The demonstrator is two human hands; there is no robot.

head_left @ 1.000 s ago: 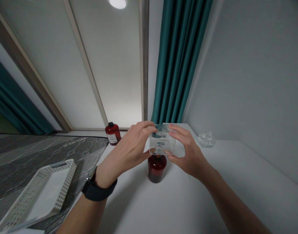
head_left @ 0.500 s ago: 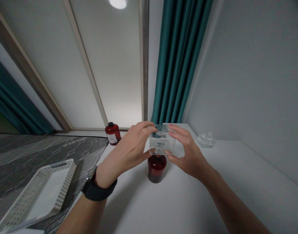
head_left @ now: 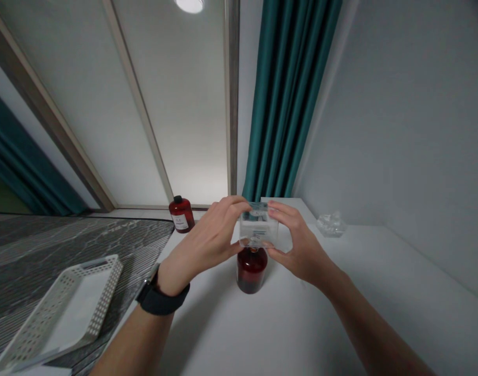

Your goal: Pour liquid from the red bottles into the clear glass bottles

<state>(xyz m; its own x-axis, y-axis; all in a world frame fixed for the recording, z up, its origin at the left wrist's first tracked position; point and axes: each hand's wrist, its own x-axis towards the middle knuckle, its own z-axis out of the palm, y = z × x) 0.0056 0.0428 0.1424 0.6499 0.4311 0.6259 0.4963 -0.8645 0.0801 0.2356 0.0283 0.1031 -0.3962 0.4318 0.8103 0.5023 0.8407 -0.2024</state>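
Note:
Between both hands is a clear plastic box [head_left: 259,227], held by its sides above the table. My left hand [head_left: 213,235], with a black watch [head_left: 160,297] on the wrist, grips its left side with fingers on top and thumb below. On the right side, my right hand [head_left: 299,240] pinches it the same way. Directly below and partly behind the box stands a dark red bottle [head_left: 251,274], its top hidden by the box and fingers. Another red bottle [head_left: 181,216] with a black cap and white label stands beyond my left hand.
A crumpled clear plastic item [head_left: 331,224] lies at the right on the white table [head_left: 286,324], near the wall. A white perforated basket [head_left: 109,284] sits at the lower left, over the grey patterned floor. Green curtains [head_left: 288,104] hang behind.
My right hand and the box's right side have shifted very slightly left. My left wrist has risen a little. Both bottles stay put.

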